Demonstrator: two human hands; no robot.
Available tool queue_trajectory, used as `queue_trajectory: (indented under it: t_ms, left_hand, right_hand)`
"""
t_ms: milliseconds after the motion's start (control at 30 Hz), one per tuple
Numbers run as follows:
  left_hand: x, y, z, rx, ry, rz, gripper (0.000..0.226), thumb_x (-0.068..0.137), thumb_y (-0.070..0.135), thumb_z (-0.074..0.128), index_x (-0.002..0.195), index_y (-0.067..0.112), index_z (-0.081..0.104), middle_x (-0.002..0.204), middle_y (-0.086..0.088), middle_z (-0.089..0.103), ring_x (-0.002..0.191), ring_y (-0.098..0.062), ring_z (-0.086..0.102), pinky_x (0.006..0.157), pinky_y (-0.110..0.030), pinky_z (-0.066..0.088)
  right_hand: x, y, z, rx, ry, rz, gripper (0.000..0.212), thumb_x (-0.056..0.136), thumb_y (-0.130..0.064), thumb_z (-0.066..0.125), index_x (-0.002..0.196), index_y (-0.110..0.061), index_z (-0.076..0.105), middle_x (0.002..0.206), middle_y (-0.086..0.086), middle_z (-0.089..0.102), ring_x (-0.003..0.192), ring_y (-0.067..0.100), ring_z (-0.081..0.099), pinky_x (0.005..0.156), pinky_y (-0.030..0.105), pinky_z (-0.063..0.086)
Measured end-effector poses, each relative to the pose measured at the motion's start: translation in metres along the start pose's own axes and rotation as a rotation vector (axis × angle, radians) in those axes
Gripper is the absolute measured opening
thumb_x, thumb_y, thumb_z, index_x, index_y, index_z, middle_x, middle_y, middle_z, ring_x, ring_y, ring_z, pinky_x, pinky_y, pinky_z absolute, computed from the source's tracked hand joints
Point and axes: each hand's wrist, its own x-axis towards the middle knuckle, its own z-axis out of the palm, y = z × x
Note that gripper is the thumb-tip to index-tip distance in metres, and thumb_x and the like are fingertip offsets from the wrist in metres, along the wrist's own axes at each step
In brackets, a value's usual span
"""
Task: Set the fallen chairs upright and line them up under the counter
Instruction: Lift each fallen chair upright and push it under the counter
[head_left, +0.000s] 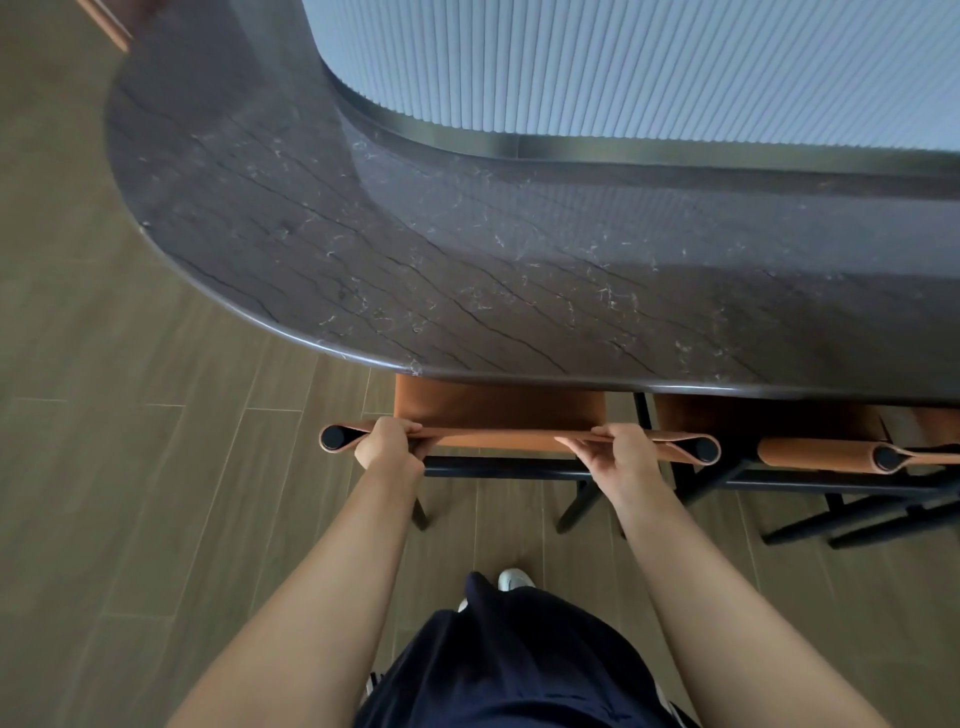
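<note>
An upright chair (498, 410) with a tan leather seat and back and a black frame stands in front of me, its seat partly tucked under the dark stone counter (467, 270). My left hand (387, 444) grips the left end of its backrest top. My right hand (618, 452) grips the right end. A second tan chair (810, 452) stands upright just to the right, also under the counter's edge, almost touching the first. A sliver of a third chair (935, 457) shows at the far right edge.
The counter curves away to the left and back, with a ribbed pale wall panel (649, 67) above it. Wood-look plank floor (156, 467) spreads to the left. My dark trousers and white shoe (514, 579) stand behind the chair. Another tan edge (106, 23) shows at top left.
</note>
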Motion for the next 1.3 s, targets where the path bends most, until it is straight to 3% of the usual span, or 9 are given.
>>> queue_trajectory:
  t_ms: [167, 300, 400, 500, 600, 700, 833, 967, 1300]
  left_hand:
    - [0.011, 0.006, -0.004, 0.021, -0.043, 0.032, 0.022, 0.076, -0.020, 0.045, 0.082, -0.002, 0.055, 0.082, -0.019, 0.061, 0.070, -0.033, 0.064, 0.039, -0.035, 0.053]
    - [0.012, 0.005, -0.010, 0.040, -0.090, 0.039, 0.015, 0.083, -0.015, 0.049, 0.081, -0.001, 0.055, 0.080, -0.017, 0.061, 0.076, -0.031, 0.065, 0.046, -0.038, 0.055]
    - [0.007, 0.003, -0.013, 0.066, -0.165, 0.049, 0.009, 0.087, -0.005, 0.061, 0.082, 0.000, 0.056, 0.078, -0.014, 0.062, 0.079, -0.028, 0.066, 0.055, -0.037, 0.059]
    - [-0.007, -0.003, -0.017, 0.060, -0.257, 0.047, 0.013, 0.085, 0.004, 0.069, 0.088, 0.001, 0.056, 0.086, -0.013, 0.062, 0.086, -0.028, 0.066, 0.073, -0.040, 0.060]
    - [-0.021, -0.009, -0.021, 0.009, -0.312, 0.037, 0.017, 0.087, 0.008, 0.066, 0.100, 0.003, 0.056, 0.104, -0.015, 0.060, 0.101, -0.032, 0.064, 0.086, -0.046, 0.056]
    - [-0.036, -0.021, -0.029, -0.023, -0.300, 0.078, 0.029, 0.089, 0.008, 0.063, 0.117, 0.002, 0.055, 0.114, -0.013, 0.061, 0.109, -0.032, 0.062, 0.084, -0.045, 0.056]
    - [-0.063, -0.038, -0.036, -0.032, -0.276, 0.161, 0.058, 0.092, 0.009, 0.060, 0.144, 0.004, 0.036, 0.133, -0.014, 0.055, 0.112, -0.031, 0.061, 0.081, -0.043, 0.058]
    - [-0.095, -0.058, -0.044, -0.048, -0.338, 0.243, 0.048, 0.094, 0.014, 0.057, 0.138, 0.006, 0.040, 0.136, -0.013, 0.054, 0.108, -0.027, 0.062, 0.077, -0.039, 0.058]
    - [-0.147, -0.091, -0.094, -0.115, -0.339, 0.349, 0.041, 0.093, 0.015, 0.057, 0.133, 0.007, 0.051, 0.119, -0.013, 0.067, 0.106, -0.028, 0.067, 0.090, -0.042, 0.056]
  right_hand:
    - [0.001, 0.003, 0.002, 0.002, -0.020, 0.004, 0.040, 0.089, 0.017, 0.041, 0.124, -0.002, 0.047, 0.119, 0.028, 0.054, 0.095, 0.045, 0.061, 0.066, 0.057, 0.057]
    - [-0.001, 0.003, -0.003, -0.053, -0.047, 0.034, 0.018, 0.089, 0.015, 0.047, 0.097, 0.000, 0.053, 0.117, 0.030, 0.057, 0.096, 0.044, 0.062, 0.059, 0.056, 0.057]
    - [-0.002, 0.001, -0.008, -0.146, -0.072, 0.055, 0.006, 0.091, 0.006, 0.057, 0.095, 0.002, 0.057, 0.116, 0.028, 0.061, 0.097, 0.040, 0.065, 0.061, 0.050, 0.060]
    - [-0.006, -0.001, -0.017, -0.301, -0.089, 0.049, 0.016, 0.090, -0.012, 0.067, 0.102, -0.005, 0.058, 0.112, 0.024, 0.060, 0.095, 0.036, 0.067, 0.073, 0.046, 0.059]
    - [-0.013, -0.007, -0.029, -0.364, -0.130, 0.037, 0.024, 0.089, -0.024, 0.071, 0.103, -0.012, 0.057, 0.110, 0.020, 0.062, 0.097, 0.033, 0.069, 0.073, 0.044, 0.059]
    - [-0.021, -0.012, -0.039, -0.363, -0.179, 0.037, 0.028, 0.091, -0.025, 0.069, 0.112, -0.012, 0.055, 0.112, 0.021, 0.064, 0.100, 0.033, 0.068, 0.073, 0.043, 0.059]
    - [-0.033, -0.018, -0.052, -0.472, -0.233, -0.043, 0.014, 0.098, -0.018, 0.058, 0.108, -0.009, 0.060, 0.118, 0.020, 0.065, 0.105, 0.031, 0.065, 0.076, 0.039, 0.058]
    - [-0.049, -0.028, -0.068, -0.529, -0.338, -0.074, 0.028, 0.100, -0.020, 0.052, 0.124, -0.005, 0.055, 0.117, 0.016, 0.068, 0.107, 0.029, 0.066, 0.080, 0.038, 0.056]
    - [-0.106, -0.039, -0.086, -0.640, -0.577, -0.110, 0.030, 0.104, -0.027, 0.042, 0.122, -0.011, 0.061, 0.118, 0.011, 0.068, 0.111, 0.024, 0.064, 0.085, 0.035, 0.052]
